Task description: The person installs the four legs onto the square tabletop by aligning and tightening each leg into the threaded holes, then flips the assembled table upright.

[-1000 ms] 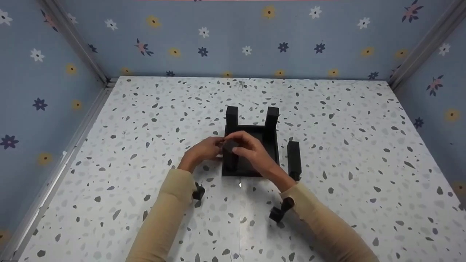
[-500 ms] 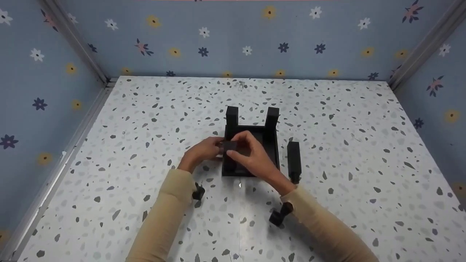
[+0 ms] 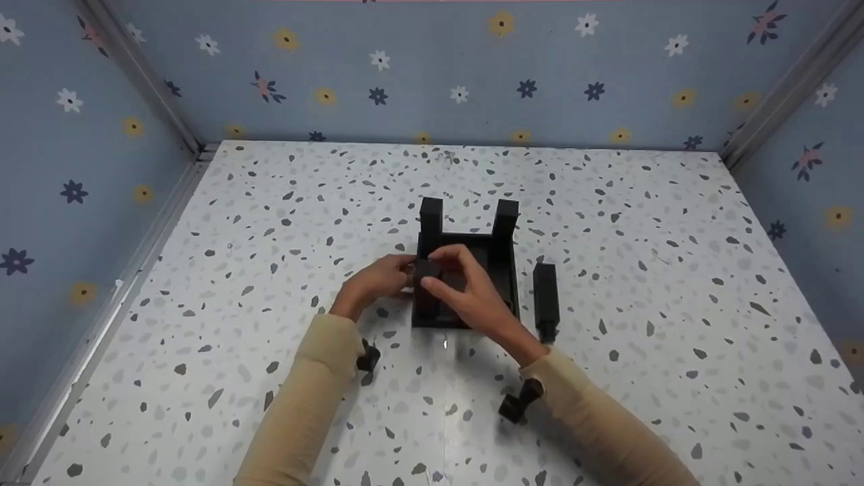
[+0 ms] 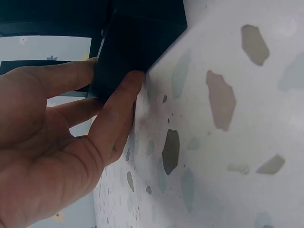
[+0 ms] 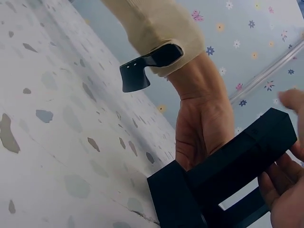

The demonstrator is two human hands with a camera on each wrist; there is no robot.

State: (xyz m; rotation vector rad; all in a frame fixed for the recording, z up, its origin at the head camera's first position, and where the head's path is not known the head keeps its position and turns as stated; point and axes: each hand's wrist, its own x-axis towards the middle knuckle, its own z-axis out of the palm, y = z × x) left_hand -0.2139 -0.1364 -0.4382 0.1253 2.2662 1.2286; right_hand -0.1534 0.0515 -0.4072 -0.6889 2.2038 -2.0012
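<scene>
A small black table (image 3: 466, 324) lies upside down on the tabletop, its square top underneath and legs pointing up. Two far legs, the left (image 3: 431, 219) and the right (image 3: 505, 219), stand at its back corners. My right hand (image 3: 472, 280) has thumb and fingers about the upper end of the near-left leg (image 5: 242, 152). From the left side, my left hand (image 3: 379, 277) grips the small table at that leg's foot; in the left wrist view its fingers (image 4: 118, 104) lie against the black corner. The near-right corner is partly hidden by my right wrist.
A loose black leg (image 3: 546, 293) with a narrow peg at its near end lies right of the small table. Each sleeve carries a black wrist mount (image 3: 516, 403). Flowered blue panels (image 3: 459, 67) border the speckled white tabletop (image 3: 641, 270).
The top of the near-left leg shows turned slightly between the fingers of my right hand, which shift a little around it. My left hand stays in place.
</scene>
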